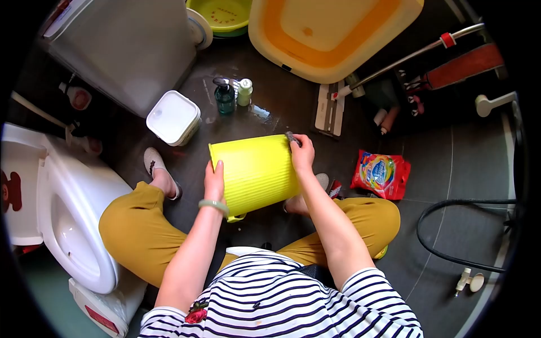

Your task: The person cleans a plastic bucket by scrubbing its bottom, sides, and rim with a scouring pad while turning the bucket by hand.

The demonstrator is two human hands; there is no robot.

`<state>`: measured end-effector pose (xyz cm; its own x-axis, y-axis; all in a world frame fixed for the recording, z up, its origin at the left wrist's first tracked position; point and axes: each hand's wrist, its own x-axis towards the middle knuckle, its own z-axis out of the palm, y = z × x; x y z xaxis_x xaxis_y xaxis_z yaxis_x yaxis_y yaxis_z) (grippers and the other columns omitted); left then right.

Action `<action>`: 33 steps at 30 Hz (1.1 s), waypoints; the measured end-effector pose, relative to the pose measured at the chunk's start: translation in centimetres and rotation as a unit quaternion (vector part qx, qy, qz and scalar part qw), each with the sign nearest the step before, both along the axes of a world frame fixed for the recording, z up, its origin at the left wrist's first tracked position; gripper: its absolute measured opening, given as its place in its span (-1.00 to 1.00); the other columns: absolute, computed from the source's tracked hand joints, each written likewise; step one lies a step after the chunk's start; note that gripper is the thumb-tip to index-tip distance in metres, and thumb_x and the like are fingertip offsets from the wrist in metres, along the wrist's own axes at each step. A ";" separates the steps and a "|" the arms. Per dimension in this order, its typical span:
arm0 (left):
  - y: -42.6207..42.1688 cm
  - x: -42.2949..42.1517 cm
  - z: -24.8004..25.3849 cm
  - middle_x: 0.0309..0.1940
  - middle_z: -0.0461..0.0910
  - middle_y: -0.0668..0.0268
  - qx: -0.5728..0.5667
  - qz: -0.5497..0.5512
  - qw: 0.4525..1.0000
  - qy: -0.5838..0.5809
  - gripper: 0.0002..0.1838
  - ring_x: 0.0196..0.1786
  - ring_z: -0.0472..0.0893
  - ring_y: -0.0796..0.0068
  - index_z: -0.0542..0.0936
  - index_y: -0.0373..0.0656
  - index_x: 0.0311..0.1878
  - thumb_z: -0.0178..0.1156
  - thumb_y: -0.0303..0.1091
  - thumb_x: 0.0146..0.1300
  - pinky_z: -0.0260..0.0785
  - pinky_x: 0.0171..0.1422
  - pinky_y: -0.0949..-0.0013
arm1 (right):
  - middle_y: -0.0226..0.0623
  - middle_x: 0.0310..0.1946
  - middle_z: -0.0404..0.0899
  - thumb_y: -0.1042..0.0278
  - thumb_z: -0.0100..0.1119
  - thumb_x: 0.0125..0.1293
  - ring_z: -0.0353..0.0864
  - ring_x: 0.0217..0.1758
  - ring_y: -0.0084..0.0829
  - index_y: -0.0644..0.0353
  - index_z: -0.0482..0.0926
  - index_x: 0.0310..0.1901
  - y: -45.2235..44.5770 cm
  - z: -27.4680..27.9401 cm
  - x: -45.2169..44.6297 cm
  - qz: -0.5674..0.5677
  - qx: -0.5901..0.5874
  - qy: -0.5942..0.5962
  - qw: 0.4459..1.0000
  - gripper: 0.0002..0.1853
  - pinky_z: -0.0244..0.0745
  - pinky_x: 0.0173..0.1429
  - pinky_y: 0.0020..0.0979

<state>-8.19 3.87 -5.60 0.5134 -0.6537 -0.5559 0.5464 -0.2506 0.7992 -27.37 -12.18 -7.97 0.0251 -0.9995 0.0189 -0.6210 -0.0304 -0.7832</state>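
Yellow bin held sideways, dark pad at its edge

The bin [256,172] lies tilted on its side between the person's spread knees, in both hands. The step in hand looks like scrubbing. The left hand [214,185] grips the flared end, thumb flat on the outer wall, its other fingers mostly hidden. The right hand [303,153] is curled around a dark pad [291,138] at the upper corner of the other end. The next move seems to call for a steady left hold and firm pressure from the right.

The bin looks like thin, glossy plastic, finely ribbed and round-walled; the pad seems rough. Ahead, on dark tiled floor [422,186] with wet patches, stand a dark pump bottle [225,100], a pale green bottle [244,93] and a lidded white tub [172,117]. A crinkled red packet [381,174] lies to the right.
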 end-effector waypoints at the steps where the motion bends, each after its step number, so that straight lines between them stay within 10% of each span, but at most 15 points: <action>1: -0.6 0.7 0.2 0.21 0.37 0.12 -0.004 -0.016 0.999 0.048 -0.47 0.18 0.41 0.33 0.15 -0.27 0.35 -0.03 -0.28 0.39 0.24 0.23 0.37 | -0.30 -0.25 0.57 0.39 0.20 0.07 0.49 -0.08 -0.20 0.04 0.61 -0.25 0.2 1.1 1.0 0.031 -0.070 0.096 0.992 -0.83 0.40 0.03 -0.27; 5: 0.0 0.2 1.6 0.20 0.39 0.12 -0.022 0.067 0.997 0.025 -0.46 0.18 0.43 0.32 0.15 -0.25 0.35 -0.01 -0.30 0.37 0.25 0.23 0.34 | -0.34 -0.30 0.56 0.46 0.23 0.01 0.48 -0.15 -0.19 0.03 0.61 -0.34 2.8 2.6 4.6 0.088 -0.161 0.109 0.977 -0.86 0.40 -0.07 -0.17; 7: 2.7 -1.2 0.9 0.30 0.26 0.02 0.067 -0.103 0.958 -0.259 -0.38 0.32 0.31 0.21 0.10 -0.25 0.38 0.03 -0.25 0.34 0.15 0.33 0.31 | -0.26 -0.33 0.57 0.50 0.21 -0.02 0.51 -0.20 -0.17 0.13 0.61 -0.34 6.4 3.7 7.4 0.162 -0.162 0.036 0.973 -0.84 0.41 -0.08 -0.22; 10: 3.9 -2.3 -0.8 0.27 0.31 0.03 0.045 -0.055 0.951 -0.302 -0.43 0.30 0.34 0.14 0.16 -0.15 0.38 0.00 -0.20 0.35 0.19 0.31 0.29 | -0.31 -0.28 0.56 0.50 0.21 -0.04 0.50 -0.14 -0.22 0.10 0.59 -0.30 12.0 6.1 10.3 0.244 -0.165 -0.008 0.956 -0.80 0.40 -0.03 -0.26; 19: -0.5 0.0 -0.4 0.24 0.36 0.05 0.017 -0.038 0.961 -0.273 -0.46 0.28 0.36 0.20 0.22 -0.23 0.34 -0.04 -0.16 0.38 0.17 0.31 0.34 | -0.27 -0.38 0.58 0.58 0.13 -0.01 0.53 -0.27 -0.19 0.14 0.59 -0.35 3.3 3.1 0.4 0.024 -0.243 0.122 0.962 -0.84 0.45 -0.08 -0.21; 26: -1.5 1.1 -2.3 0.26 0.32 0.08 -0.020 -0.005 0.982 -0.186 -0.46 0.23 0.37 0.30 0.17 -0.22 0.36 -0.08 -0.17 0.41 0.19 0.28 0.36 | -0.20 -0.39 0.57 0.60 0.19 -0.10 0.55 -0.30 -0.15 0.16 0.56 -0.33 11.6 7.2 7.7 0.271 -0.270 -0.058 0.922 -0.78 0.45 -0.14 -0.20; 33: -2.5 0.9 -2.6 0.19 0.35 0.14 -0.030 0.098 0.991 -0.084 -0.49 0.14 0.44 0.32 0.10 -0.17 0.37 -0.14 -0.19 0.44 0.30 0.19 0.31 | -0.27 -0.22 0.56 0.59 0.14 -0.05 0.47 -0.06 -0.23 0.14 0.58 -0.33 2.2 2.6 0.8 0.070 -0.238 0.091 0.964 -0.80 0.41 -0.05 -0.24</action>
<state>-7.34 1.33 -8.17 0.7158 -0.5619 -0.4146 0.4376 -0.1017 0.8934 -26.56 -10.02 -5.41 0.2053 -0.8650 0.4578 -0.7106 -0.4534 -0.5380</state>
